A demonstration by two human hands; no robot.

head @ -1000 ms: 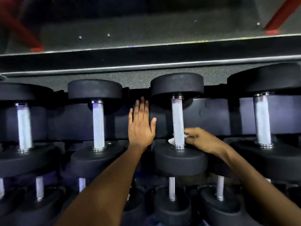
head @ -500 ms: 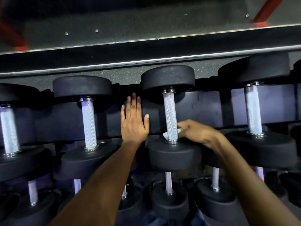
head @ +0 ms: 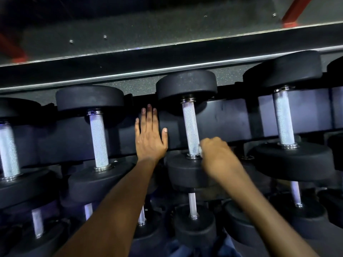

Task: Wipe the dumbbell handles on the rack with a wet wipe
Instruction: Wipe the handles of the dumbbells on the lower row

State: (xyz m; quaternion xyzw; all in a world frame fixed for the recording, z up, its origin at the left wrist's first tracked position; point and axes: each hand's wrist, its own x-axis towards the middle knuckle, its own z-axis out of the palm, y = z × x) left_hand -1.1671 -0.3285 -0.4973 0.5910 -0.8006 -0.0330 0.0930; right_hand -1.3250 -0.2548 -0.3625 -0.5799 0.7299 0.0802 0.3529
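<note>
Black dumbbells with knurled silver handles lie in rows on the dark rack (head: 232, 119). My right hand (head: 216, 154) is curled round a white wet wipe (head: 200, 150), only a sliver of which shows, at the lower right side of the middle dumbbell handle (head: 191, 127). My left hand (head: 149, 138) lies flat with straight fingers on the rack panel between the middle dumbbell and the dumbbell handle to its left (head: 99, 140). Another handle (head: 283, 117) stands at the right.
A lower row of smaller dumbbells (head: 193, 206) sits under my arms. Behind the rack runs a metal-edged ledge (head: 167, 69) with speckled floor and red frame legs (head: 295, 12) beyond. More dumbbells fill the far left (head: 7, 151).
My right hand with the wipe has shifted from wrapping the handle's base to its right side, blurred by motion. The view has drifted right. The left hand stays flat on the rack.
</note>
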